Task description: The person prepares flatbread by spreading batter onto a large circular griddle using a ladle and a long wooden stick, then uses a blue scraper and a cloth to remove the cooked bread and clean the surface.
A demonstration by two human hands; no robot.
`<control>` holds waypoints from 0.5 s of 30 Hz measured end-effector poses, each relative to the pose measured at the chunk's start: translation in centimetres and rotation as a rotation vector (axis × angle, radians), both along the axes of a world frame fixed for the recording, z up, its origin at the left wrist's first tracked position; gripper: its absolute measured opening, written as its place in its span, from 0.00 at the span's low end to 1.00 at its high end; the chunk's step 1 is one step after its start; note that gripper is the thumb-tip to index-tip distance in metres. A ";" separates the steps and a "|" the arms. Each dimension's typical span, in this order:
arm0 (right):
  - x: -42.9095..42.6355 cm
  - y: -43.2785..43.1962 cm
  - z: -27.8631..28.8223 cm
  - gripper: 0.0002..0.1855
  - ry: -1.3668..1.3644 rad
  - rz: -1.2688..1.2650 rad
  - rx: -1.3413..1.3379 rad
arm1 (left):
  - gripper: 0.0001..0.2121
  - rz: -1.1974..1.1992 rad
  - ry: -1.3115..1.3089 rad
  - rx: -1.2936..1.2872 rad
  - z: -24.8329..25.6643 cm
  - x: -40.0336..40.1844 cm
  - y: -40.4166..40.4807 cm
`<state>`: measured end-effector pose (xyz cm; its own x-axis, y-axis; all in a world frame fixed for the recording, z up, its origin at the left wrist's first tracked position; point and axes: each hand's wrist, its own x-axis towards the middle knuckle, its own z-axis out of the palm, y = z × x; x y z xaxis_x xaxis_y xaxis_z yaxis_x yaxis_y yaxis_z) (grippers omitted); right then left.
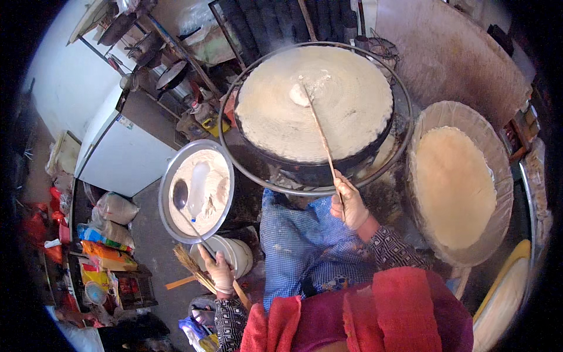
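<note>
My right hand [350, 201] grips a thin wooden stick [319, 124]. Its far end lies in a lump of pale batter [301, 95] on a large round griddle. A thin, pale layer of batter [272, 127] covers most of the griddle's black pan [281, 159]. At the lower left, my left hand [217, 269] holds the long handle of a metal ladle [180, 193]. The ladle's bowl rests in a metal basin [165, 207] of beige batter or flour mix; I cannot tell which. A clear plastic bottle [200, 182] lies on the mix beside the ladle.
A metal ring [303, 192] surrounds the griddle. On the right, a round holder lined with plastic [499, 193] bears a finished thin pancake [455, 189]. Below the basin are a white bucket [243, 257] and a straw brush [189, 262]. A white cabinet [127, 156] stands left.
</note>
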<state>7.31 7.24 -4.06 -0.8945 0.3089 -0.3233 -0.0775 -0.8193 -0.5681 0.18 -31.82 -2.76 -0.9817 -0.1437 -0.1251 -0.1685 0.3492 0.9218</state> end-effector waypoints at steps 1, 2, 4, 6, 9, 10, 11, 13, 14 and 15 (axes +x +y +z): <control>0.5 -0.8 -0.2 0.22 -0.027 -0.033 0.074 | 0.34 -0.031 0.007 0.130 1.9 -0.3 1.9; 1.1 -2.0 -0.6 0.22 -0.055 -0.061 0.144 | 0.34 -0.058 0.015 0.254 3.2 -0.6 3.1; 2.4 -3.3 -0.9 0.23 -0.045 -0.183 0.165 | 0.34 -0.150 -0.022 0.486 5.5 -1.7 7.7; 3.1 -2.9 -2.5 0.22 -0.089 -0.273 0.112 | 0.34 -0.310 -0.090 0.597 6.1 -4.1 13.1; 3.9 -2.4 -1.9 0.24 -0.144 -0.229 0.102 | 0.35 -0.547 -0.121 0.563 6.9 -7.6 20.6; 4.1 -2.6 -1.1 0.24 -0.171 -0.172 0.122 | 0.35 -0.577 -0.120 0.549 6.4 -8.8 22.7; 4.3 -2.3 -0.4 0.25 -0.204 -0.132 0.154 | 0.35 -0.624 -0.126 0.548 5.4 -10.0 25.5; 4.3 -2.6 -0.1 0.25 -0.195 -0.068 0.156 | 0.34 -0.643 -0.073 0.380 4.0 -11.6 29.5; 4.2 -2.8 0.1 0.26 -0.196 -0.043 0.170 | 0.34 -0.641 -0.098 0.398 2.3 -12.1 31.1; 4.2 -2.6 0.4 0.26 -0.197 -0.031 0.187 | 0.33 -0.653 -0.124 0.419 1.9 -11.8 33.0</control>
<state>11.47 4.65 -3.70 -0.8089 0.4062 -0.4252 0.0260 -0.6977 -0.7159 -11.65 1.15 -0.90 -0.8262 0.5414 -0.1556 -0.1594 0.0402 0.9864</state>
